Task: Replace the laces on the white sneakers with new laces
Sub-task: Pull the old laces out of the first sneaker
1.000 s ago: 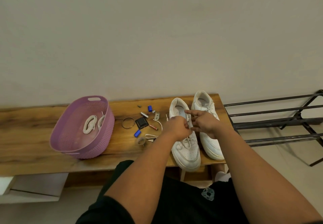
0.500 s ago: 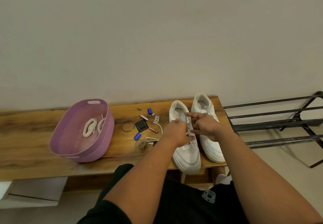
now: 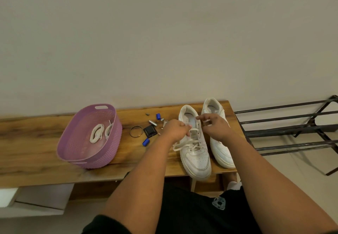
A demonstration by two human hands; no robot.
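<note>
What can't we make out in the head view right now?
- Left hand: fingertips curl under, so its grip on the lace is hidden.
- Right hand: whatever its fingers pinch is too small to tell.
- Right sneaker: lacing covered by the right hand.
- Small parts on the bench: too small to identify.
- Metal rack: cut off by the right edge.

Small clutter (image 3: pixel 150 130) crowds the bench (image 3: pixel 36 142) between basket (image 3: pixel 87 153) and sneakers (image 3: pixel 197 157).

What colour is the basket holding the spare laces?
Light purple, a woven-look plastic basket; the head view shows it clearly.
</note>
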